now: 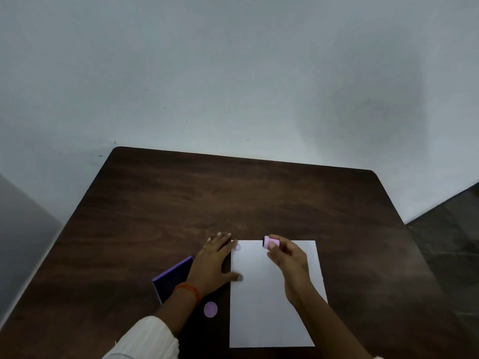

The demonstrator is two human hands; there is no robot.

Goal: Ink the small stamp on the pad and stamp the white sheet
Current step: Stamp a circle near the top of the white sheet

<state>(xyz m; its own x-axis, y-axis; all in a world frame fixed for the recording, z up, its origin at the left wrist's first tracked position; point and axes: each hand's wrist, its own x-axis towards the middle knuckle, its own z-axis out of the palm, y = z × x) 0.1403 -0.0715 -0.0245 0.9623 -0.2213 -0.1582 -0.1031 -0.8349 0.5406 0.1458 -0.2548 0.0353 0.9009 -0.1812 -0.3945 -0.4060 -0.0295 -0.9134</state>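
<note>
A white sheet lies on the dark wooden table near its front edge. My right hand holds a small pink stamp on its side above the sheet's far edge, its dark face turned left. A faint round stamp mark shows in the sheet's far left corner. My left hand lies flat, fingers spread, on the sheet's left edge. A purple ink pad sits to the left, partly hidden by my left wrist.
A small round pink lid lies on the table between the ink pad and the sheet. A pale wall stands behind the table. Dark floor shows at the right.
</note>
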